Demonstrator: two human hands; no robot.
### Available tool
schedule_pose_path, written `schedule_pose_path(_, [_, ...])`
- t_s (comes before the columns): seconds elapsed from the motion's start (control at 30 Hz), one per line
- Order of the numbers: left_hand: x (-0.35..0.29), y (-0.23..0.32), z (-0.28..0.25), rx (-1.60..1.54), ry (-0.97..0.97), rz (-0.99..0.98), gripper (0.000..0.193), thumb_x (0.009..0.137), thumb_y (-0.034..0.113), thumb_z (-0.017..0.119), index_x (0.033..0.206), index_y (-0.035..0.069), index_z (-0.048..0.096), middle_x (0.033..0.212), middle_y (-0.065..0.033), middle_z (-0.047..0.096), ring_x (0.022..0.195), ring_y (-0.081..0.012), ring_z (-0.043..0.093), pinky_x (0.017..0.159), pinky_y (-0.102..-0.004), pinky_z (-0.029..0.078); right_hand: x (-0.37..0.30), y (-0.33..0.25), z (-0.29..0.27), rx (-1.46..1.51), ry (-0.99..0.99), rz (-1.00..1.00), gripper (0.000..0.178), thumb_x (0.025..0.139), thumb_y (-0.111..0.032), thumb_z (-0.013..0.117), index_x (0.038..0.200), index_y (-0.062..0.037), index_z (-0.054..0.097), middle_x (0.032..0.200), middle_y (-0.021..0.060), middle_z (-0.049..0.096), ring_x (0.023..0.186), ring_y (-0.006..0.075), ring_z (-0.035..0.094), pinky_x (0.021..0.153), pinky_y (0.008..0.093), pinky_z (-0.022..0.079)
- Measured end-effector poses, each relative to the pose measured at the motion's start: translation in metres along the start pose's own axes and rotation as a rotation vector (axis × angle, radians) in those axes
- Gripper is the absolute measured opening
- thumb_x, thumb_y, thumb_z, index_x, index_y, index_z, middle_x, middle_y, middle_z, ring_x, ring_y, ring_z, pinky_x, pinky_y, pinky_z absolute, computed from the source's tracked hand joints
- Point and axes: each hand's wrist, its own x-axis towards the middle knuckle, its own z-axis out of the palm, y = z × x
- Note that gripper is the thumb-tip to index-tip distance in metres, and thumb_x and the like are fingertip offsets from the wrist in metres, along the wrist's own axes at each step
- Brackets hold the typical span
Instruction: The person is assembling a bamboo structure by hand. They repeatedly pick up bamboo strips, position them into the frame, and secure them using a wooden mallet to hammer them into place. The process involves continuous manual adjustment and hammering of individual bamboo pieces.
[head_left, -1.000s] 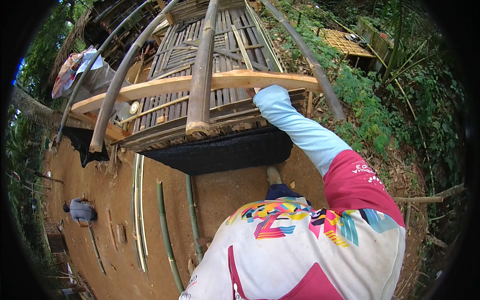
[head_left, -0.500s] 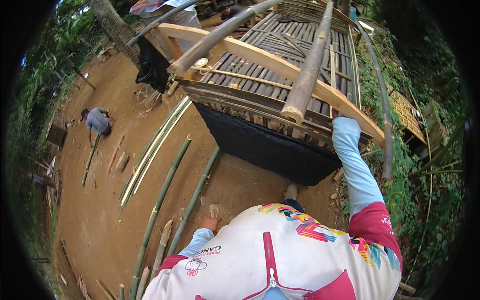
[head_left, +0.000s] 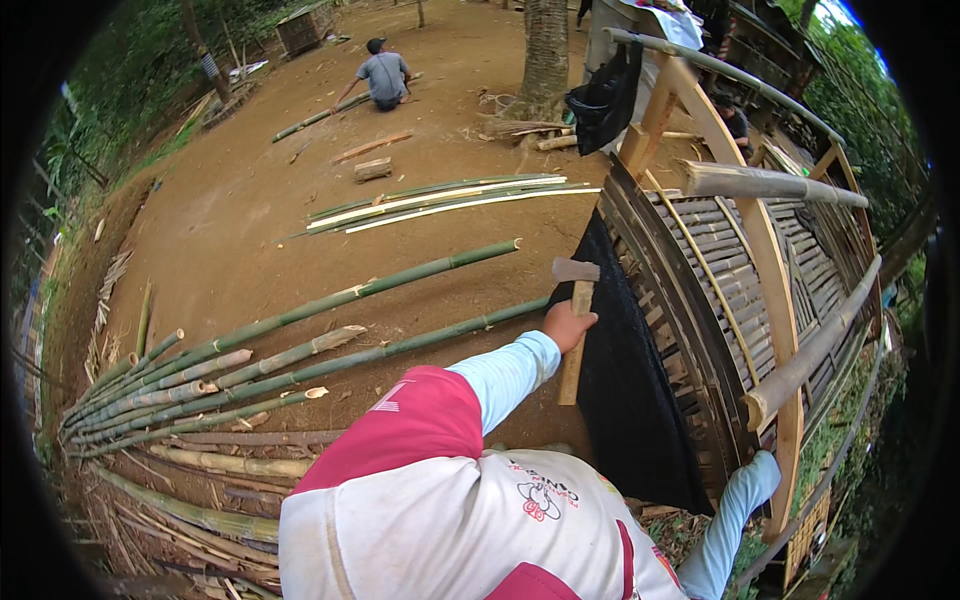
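Note:
My left hand (head_left: 570,326) is closed around the wooden handle of a hatchet (head_left: 570,375). The hatchet stands nearly upright, its dull metal head above my fist, just in front of a black sheet (head_left: 625,380). That sheet hangs from the near end of a raised bamboo-slat platform (head_left: 735,280). My right hand (head_left: 768,438) is at the platform's near corner, beside the cut end of a thick bamboo pole (head_left: 800,385) and a curved wooden beam (head_left: 765,240). Its fingers are mostly hidden there.
Long green bamboo poles (head_left: 330,300) lie on the dirt ground at the left, with split bamboo strips (head_left: 440,203) beyond them. A person (head_left: 385,75) in grey crouches farther off by another pole. A black bag (head_left: 607,100) hangs near a tree trunk (head_left: 545,60).
The view has swung left, so the platform now sits at the right. My left arm has reached forward, lifting the hatchet from low by my side to beside the black sheet.

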Motion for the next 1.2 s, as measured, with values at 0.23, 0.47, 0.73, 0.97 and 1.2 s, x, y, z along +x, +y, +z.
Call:
schedule_pose_path(0.23, [0.078, 0.062, 0.067, -0.212, 0.061, 0.002, 0.039, 0.074, 0.033, 0.069, 0.086, -0.004, 0.065, 0.079, -0.0225, 0.066, 0.076, -0.0365, 0.065, 0.072, -0.0420, 0.049, 0.014, -0.011, 0.017, 0.036, 0.056, -0.055, 0.037, 0.089, -0.035, 0.052, 0.088, -0.0007, 0.065, 0.077, 0.0185, 0.064, 0.069, 0.0337, 0.061, 0.060, 0.0445, 0.043])
schedule_pose_path(0.47, [0.151, 0.074, 0.108, -0.230, 0.226, -0.041, 0.042, 0.073, 0.032, 0.069, 0.087, -0.007, 0.067, 0.084, -0.0278, 0.066, 0.085, -0.0403, 0.065, 0.075, -0.0429, 0.050, 0.023, -0.010, 0.016, 0.043, 0.056, -0.048, 0.033, 0.085, -0.033, 0.056, 0.090, -0.0016, 0.066, 0.079, 0.0172, 0.064, 0.071, 0.0336, 0.061, 0.062, 0.0442, 0.044])
schedule_pose_path(0.73, [0.171, 0.091, 0.134, -0.500, 0.259, -0.036, 0.028, 0.078, 0.021, 0.068, 0.089, -0.005, 0.065, 0.078, -0.0130, 0.068, 0.070, -0.0258, 0.064, 0.067, -0.0359, 0.048, 0.023, -0.015, 0.015, 0.013, 0.044, -0.007, 0.030, 0.080, -0.030, 0.060, 0.092, -0.0025, 0.066, 0.082, 0.0159, 0.064, 0.073, 0.0334, 0.061, 0.064, 0.0439, 0.044])
schedule_pose_path(0.97, [0.170, 0.089, 0.142, -0.513, 0.284, 0.079, 0.033, 0.082, 0.026, 0.067, 0.096, -0.003, 0.064, 0.089, -0.0196, 0.069, 0.084, -0.0348, 0.066, 0.075, -0.0411, 0.049, 0.025, -0.017, 0.014, -0.029, 0.031, 0.006, 0.030, 0.076, -0.028, 0.064, 0.093, -0.0034, 0.067, 0.084, 0.0146, 0.064, 0.075, 0.0333, 0.060, 0.066, 0.0437, 0.045])
schedule_pose_path(1.2, [0.171, 0.085, 0.143, -0.291, 0.341, 0.273, 0.033, 0.082, 0.027, 0.067, 0.094, -0.004, 0.063, 0.087, -0.0219, 0.068, 0.083, -0.0393, 0.065, 0.075, -0.0432, 0.049, 0.025, -0.024, 0.015, -0.081, 0.022, 0.031, 0.031, 0.073, -0.026, 0.068, 0.095, -0.0043, 0.068, 0.086, 0.0134, 0.065, 0.077, 0.0332, 0.060, 0.067, 0.0434, 0.045])
